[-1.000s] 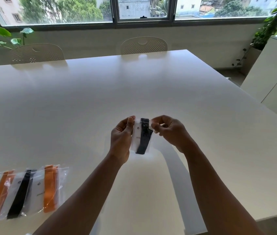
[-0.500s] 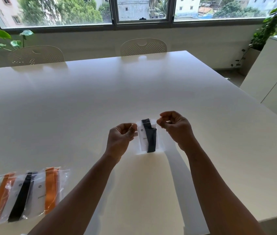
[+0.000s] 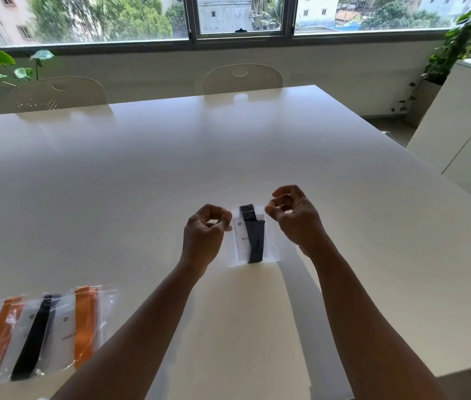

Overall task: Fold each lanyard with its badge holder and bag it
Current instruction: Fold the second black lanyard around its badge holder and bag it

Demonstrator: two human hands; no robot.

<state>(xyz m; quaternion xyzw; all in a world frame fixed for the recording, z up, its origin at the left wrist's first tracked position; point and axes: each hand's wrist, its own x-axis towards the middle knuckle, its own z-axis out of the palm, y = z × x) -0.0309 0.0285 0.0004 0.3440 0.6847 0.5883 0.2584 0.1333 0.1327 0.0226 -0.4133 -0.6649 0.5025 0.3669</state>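
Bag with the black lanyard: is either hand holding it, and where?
The left hand pinches the bag at its upper left edge. The right hand is curled beside the upper right corner; contact cannot be told.

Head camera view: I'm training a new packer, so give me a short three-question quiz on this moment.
1. True or false: the clear plastic bag between the left hand and the right hand holds an orange lanyard.
2. How many filled clear bags lie in the row at the near left of the white table? A two, B three, C five.
3. Fill in: left to right, that row's lanyards are orange, ____, orange.

Key: 1 false, it holds a folded black lanyard; 2 B; 3 black.
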